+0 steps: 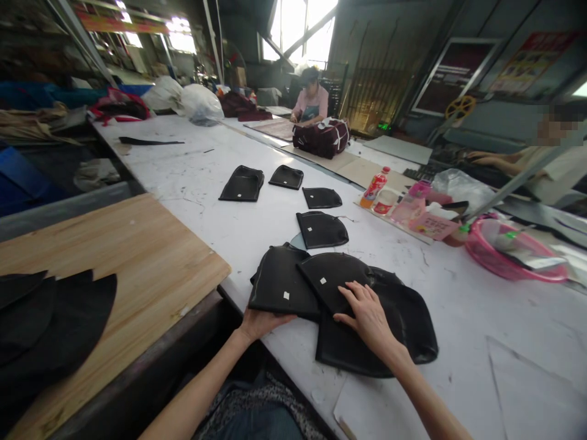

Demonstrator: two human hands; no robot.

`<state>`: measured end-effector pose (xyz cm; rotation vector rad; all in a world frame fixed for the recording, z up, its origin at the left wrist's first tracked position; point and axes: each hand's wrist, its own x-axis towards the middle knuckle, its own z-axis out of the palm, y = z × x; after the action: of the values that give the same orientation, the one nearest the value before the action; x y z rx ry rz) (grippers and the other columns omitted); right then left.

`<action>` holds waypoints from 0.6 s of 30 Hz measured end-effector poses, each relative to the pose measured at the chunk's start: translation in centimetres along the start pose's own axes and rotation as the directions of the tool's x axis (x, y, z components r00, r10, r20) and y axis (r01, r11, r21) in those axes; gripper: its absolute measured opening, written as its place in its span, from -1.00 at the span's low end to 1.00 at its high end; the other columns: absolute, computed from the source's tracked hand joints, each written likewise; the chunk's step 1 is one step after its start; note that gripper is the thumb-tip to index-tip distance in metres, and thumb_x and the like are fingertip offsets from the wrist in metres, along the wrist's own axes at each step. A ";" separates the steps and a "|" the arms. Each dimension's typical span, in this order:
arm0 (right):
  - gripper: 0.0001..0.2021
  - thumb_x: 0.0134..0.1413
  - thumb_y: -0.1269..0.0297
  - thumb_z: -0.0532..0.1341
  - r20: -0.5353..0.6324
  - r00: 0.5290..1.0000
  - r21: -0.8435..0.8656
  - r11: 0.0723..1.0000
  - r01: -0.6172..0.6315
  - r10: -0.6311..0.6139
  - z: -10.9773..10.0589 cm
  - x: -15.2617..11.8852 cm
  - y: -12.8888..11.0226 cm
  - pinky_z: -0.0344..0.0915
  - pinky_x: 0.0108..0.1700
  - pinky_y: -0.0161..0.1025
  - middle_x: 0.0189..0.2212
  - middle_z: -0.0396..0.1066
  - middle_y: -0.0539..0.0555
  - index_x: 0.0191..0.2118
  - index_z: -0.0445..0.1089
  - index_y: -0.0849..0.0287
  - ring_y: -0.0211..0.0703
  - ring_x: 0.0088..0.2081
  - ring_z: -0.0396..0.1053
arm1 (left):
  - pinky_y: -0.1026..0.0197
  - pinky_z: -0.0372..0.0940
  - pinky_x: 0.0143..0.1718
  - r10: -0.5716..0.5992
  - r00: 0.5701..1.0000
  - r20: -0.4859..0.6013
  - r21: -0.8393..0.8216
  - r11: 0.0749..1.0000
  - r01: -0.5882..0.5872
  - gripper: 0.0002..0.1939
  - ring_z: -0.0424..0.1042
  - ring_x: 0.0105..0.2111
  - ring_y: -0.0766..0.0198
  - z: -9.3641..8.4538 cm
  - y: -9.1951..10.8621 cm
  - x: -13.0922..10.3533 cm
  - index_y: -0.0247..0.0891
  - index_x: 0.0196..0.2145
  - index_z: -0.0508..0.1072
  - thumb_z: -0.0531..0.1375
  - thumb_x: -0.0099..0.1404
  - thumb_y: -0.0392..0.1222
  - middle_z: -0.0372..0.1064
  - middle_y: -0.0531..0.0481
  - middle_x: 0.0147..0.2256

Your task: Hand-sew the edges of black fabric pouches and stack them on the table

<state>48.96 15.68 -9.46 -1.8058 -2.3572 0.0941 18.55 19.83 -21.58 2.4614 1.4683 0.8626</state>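
My left hand (pixel 263 322) grips the near edge of a black leather-like panel (pixel 279 278) with a small white sticker, its fingers partly hidden beneath. My right hand (pixel 367 310) lies with fingers spread on another black panel (pixel 337 275), which also bears a white sticker. Under that one, larger black pieces (pixel 413 324) overlap on the white table. Farther up the table lie several smaller black panels, among them a single one (pixel 322 229) just beyond my hands and a small pile (pixel 242 183) at the far left.
A wooden board (pixel 156 263) adjoins the table on the left, with black cut pieces (pixel 55 311) on it. To the right stand a drink bottle (pixel 375 186) and a pink basket (pixel 513 253). A co-worker (pixel 312 101) sits across the white table (pixel 183 165), behind a maroon bundle (pixel 321 137).
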 end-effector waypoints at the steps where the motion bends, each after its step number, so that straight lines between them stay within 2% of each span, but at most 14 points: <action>1: -0.44 -0.01 0.23 0.47 -0.017 1.000 0.021 1.000 0.002 -0.002 0.3 0.0 -0.5 0.13 0.30 0.25 0.17 0.37 0.34 0.13 0.42 0.22 0.33 0.25 0.26 | -0.23 0.21 0.25 -0.018 1.000 -0.005 -0.039 0.999 0.018 -0.40 0.37 0.16 -0.21 -0.2 0.0 0.0 -0.21 0.01 0.52 0.25 0.20 0.28 0.53 -0.20 -0.01; 3: -0.59 -0.02 0.35 0.43 -0.060 0.998 0.172 0.985 -0.018 0.029 0.9 0.1 -1.6 0.14 0.28 0.23 0.13 0.41 0.32 0.00 0.49 0.20 0.33 0.24 0.27 | -0.16 0.28 0.21 -0.056 0.998 -0.023 -0.129 0.990 0.053 -0.54 0.41 0.13 -0.14 -0.6 0.1 0.1 -0.20 -0.10 0.57 0.18 0.29 0.21 0.58 -0.17 -0.10; 5: -0.81 -0.03 0.44 0.33 -0.109 0.987 0.366 0.928 -0.069 0.116 1.4 0.3 -2.6 0.22 0.21 0.16 0.02 0.49 0.26 -0.22 0.51 0.15 0.28 0.17 0.33 | -0.10 0.33 0.18 -0.091 0.995 -0.046 -0.184 0.980 0.081 -0.65 0.46 0.08 -0.06 -1.0 0.3 0.5 -0.16 -0.16 0.58 0.09 0.38 0.08 0.59 -0.12 -0.17; 7: -0.91 -0.04 0.45 0.25 -0.153 0.961 0.495 0.860 -0.126 0.229 1.6 0.7 -2.9 0.35 0.04 0.03 -0.18 0.55 0.20 -0.37 0.45 0.13 0.19 -0.02 0.46 | -0.07 0.35 0.16 -0.124 0.990 -0.071 -0.191 0.975 0.109 -0.66 0.50 0.03 -0.01 -1.4 0.6 1.0 -0.15 -0.15 0.58 0.03 0.42 -0.03 0.59 -0.10 -0.18; 9: -0.97 -0.04 0.37 0.22 -0.199 0.919 0.559 0.810 -0.178 0.339 1.3 1.3 -1.8 0.38 -0.20 -0.08 -0.46 0.48 0.09 -0.41 0.41 0.12 0.05 -0.33 0.46 | -0.06 0.37 0.14 -0.158 0.982 -0.101 -0.183 0.973 0.138 -0.66 0.51 0.00 -0.01 -1.5 0.8 1.4 -0.17 -0.11 0.57 0.03 0.41 -0.07 0.59 -0.11 -0.17; 11: -0.94 -0.05 0.27 0.21 -0.250 0.840 0.646 0.729 -0.225 0.482 0.3 2.1 0.3 0.30 -0.40 -0.17 -0.64 0.30 -0.04 -0.41 0.36 0.12 -0.10 -0.56 0.29 | -0.07 0.41 0.09 -0.190 0.973 -0.129 -0.176 0.970 0.166 -0.66 0.53 -0.04 -0.03 -1.4 0.8 1.6 -0.22 -0.10 0.56 0.04 0.38 -0.10 0.58 -0.16 -0.16; 13: -0.88 -0.03 0.19 0.14 -0.288 0.731 0.753 0.618 -0.226 0.618 -1.3 2.8 3.1 0.21 -0.51 -0.24 -0.66 0.21 -0.10 -0.45 0.25 0.10 -0.18 -0.62 0.19 | -0.07 0.44 0.03 -0.213 0.965 -0.153 -0.169 0.968 0.187 -0.65 0.53 -0.06 -0.06 -1.4 0.9 1.6 -0.27 -0.09 0.56 0.04 0.36 -0.11 0.57 -0.20 -0.16; 16: -0.82 -0.01 0.11 0.09 -0.323 0.576 0.876 0.467 -0.118 0.751 -3.8 3.0 6.3 0.23 -0.50 -0.30 -0.59 0.18 -0.14 -0.41 0.09 0.06 -0.24 -0.57 0.20 | -0.06 0.45 0.02 -0.216 0.962 -0.165 -0.164 0.968 0.189 -0.66 0.53 -0.05 -0.06 -1.4 1.1 1.6 -0.27 -0.09 0.55 0.07 0.34 -0.11 0.57 -0.21 -0.14; 18: -0.78 -0.01 0.07 0.11 -0.341 0.495 0.913 0.408 -0.029 0.799 -4.9 2.5 7.0 0.25 -0.44 -0.32 -0.53 0.19 -0.16 -0.36 0.06 0.05 -0.27 -0.53 0.22 | -0.05 0.42 0.06 -0.197 0.967 -0.161 -0.161 0.972 0.171 -0.68 0.52 -0.04 -0.05 -1.6 1.3 1.6 -0.24 -0.10 0.56 0.11 0.32 -0.10 0.57 -0.17 -0.14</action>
<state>55.83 19.67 -5.52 -1.4459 -0.8023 0.3691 19.25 20.23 -19.10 2.1508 1.5974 1.1292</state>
